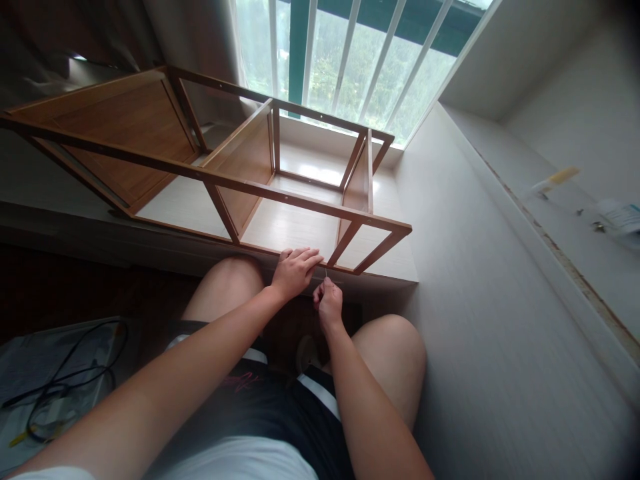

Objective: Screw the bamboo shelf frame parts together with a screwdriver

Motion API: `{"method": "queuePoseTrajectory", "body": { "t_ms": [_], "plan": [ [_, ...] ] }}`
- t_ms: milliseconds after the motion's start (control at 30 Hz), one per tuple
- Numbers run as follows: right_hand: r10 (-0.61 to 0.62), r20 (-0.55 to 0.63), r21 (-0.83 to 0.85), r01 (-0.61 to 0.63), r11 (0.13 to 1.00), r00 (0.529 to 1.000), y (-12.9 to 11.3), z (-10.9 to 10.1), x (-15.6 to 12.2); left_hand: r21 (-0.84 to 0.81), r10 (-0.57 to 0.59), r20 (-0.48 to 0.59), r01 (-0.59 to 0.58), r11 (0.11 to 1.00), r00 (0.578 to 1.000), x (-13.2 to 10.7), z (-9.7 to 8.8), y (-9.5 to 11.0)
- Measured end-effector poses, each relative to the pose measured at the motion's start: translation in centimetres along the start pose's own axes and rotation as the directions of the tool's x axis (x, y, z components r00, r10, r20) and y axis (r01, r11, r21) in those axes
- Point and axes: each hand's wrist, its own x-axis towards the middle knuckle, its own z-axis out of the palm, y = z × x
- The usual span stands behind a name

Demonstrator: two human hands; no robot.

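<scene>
A brown wooden shelf frame [260, 190] lies on its side on a pale window ledge [300, 230], with panels dividing it into open bays. My left hand [294, 268] rests on the frame's near bottom rail, fingers stretched along the wood. Just below the rail, my right hand [329, 303] is closed in a pinch around a thin metal tool [327, 273] that points up at the rail's underside. What kind of tool it is I cannot make out. My knees sit under the ledge.
A barred window [350, 60] stands behind the frame. A white wall and a raised ledge [550, 220] with small screws and a packet [617, 217] run along the right. Papers and a black cable [65, 387] lie on the floor at the left.
</scene>
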Motion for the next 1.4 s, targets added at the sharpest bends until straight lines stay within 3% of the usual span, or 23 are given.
{"method": "queuePoseTrajectory", "body": {
  "t_ms": [167,267,367,467,633,800,967,1100,1233,1333,1400],
  "plan": [
    [0.205,0.219,0.363,-0.275,0.890,0.954,-1.0,-0.3,0.0,0.006,-0.003,-0.003,0.003,1.000,1.000,0.0,0.1,0.0],
    [0.266,0.391,0.444,-0.433,0.784,0.881,-2.0,-0.7,-0.1,0.006,-0.005,-0.004,0.005,1.000,1.000,-0.1,0.1,0.0],
    [0.268,0.443,0.482,-0.479,0.733,0.856,-2.5,-0.9,-0.2,0.006,-0.006,-0.001,0.006,1.000,1.000,-0.1,0.0,0.1],
    [0.260,0.397,0.500,-0.445,0.743,0.880,-2.2,-0.6,-0.5,0.006,-0.007,-0.001,0.007,1.000,1.000,-0.2,-0.1,0.2],
    [0.221,0.168,0.445,-0.274,0.853,0.961,-0.9,0.4,-1.1,0.005,-0.010,-0.003,0.010,1.000,1.000,-0.3,-0.1,0.2],
    [0.168,-0.029,0.247,-0.155,0.957,0.985,0.0,0.6,-1.1,-0.003,-0.009,-0.004,0.009,1.000,1.000,-0.3,0.0,0.2],
    [-0.038,-0.142,-0.017,0.036,0.999,0.989,0.4,0.3,-0.6,-0.006,-0.010,-0.002,0.010,1.000,1.000,-0.2,-0.1,0.2],
    [-0.120,-0.173,-0.122,0.099,0.988,0.978,0.4,-0.2,-0.1,-0.008,-0.015,0.005,0.015,1.000,1.000,-0.2,-0.2,0.3],
    [-0.120,-0.173,-0.095,0.105,0.990,0.978,0.5,-0.4,0.2,-0.007,-0.017,0.007,0.017,1.000,1.000,-0.3,-0.2,0.3],
    [0.001,-0.106,0.052,0.005,0.999,0.994,0.2,-0.2,0.2,-0.004,-0.014,0.009,0.014,1.000,1.000,-0.3,-0.2,0.3],
    [0.127,0.026,0.215,-0.130,0.968,0.992,-0.4,-0.2,0.0,-0.001,-0.012,0.008,0.012,1.000,1.000,-0.3,-0.2,0.3]
  ]
}}
